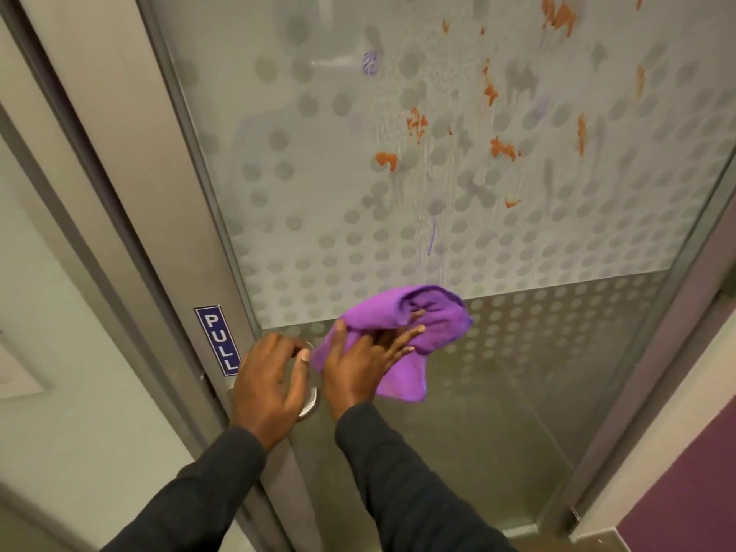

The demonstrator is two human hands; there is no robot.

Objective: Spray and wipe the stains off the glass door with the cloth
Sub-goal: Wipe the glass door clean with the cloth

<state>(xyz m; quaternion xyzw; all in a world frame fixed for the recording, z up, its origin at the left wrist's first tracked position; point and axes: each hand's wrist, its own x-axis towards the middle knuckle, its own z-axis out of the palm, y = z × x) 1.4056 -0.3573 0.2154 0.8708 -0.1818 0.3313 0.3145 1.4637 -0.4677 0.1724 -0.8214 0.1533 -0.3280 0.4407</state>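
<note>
A frosted glass door (318, 185) with a dot pattern fills the view. Orange stains (417, 122) and fainter purple marks (369, 62) are scattered over its upper right part, with wet streaks running down. My right hand (364, 362) presses a crumpled purple cloth (414, 332) against the glass at the lower edge of the frosted band. My left hand (269, 386) is wrapped around the metal door handle (308, 408) at the door's left edge. No spray bottle is in view.
A blue PULL sign (218, 339) is stuck on the metal door frame (131, 161) just above the handle. A pale wall lies to the left. At the lower right are a door jamb and a purple wall (689, 500).
</note>
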